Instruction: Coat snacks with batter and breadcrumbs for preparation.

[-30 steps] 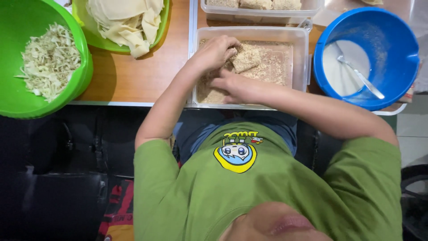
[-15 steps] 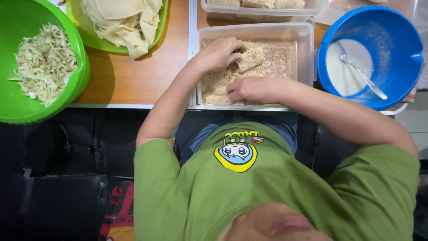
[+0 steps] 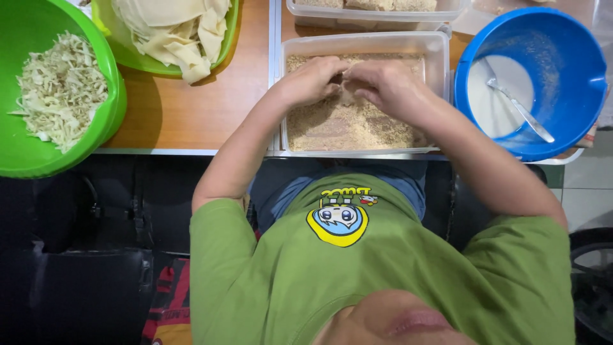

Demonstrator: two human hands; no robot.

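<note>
Over breadcrumb tray (image 3: 440, 57), both hands (image 3: 351, 83)

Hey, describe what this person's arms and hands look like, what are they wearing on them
Both forearms are bare; the left hand and right hand wear no gloves. No rings, watch or bracelets show. Short sleeves of a green T-shirt end above the elbows. The shirt has a round yellow cartoon print on the chest.

The clear rectangular plastic tub (image 3: 440, 51) holds tan, sandy breadcrumbs (image 3: 345, 124). The round blue plastic bucket (image 3: 575, 76) carries white batter (image 3: 495, 96) and a silver metal spoon (image 3: 520, 110). The round green plastic bowl (image 3: 38, 160) holds pale cream-green shredded cabbage (image 3: 60, 89). The wooden worktop (image 3: 191, 108) is orange-brown.
</note>
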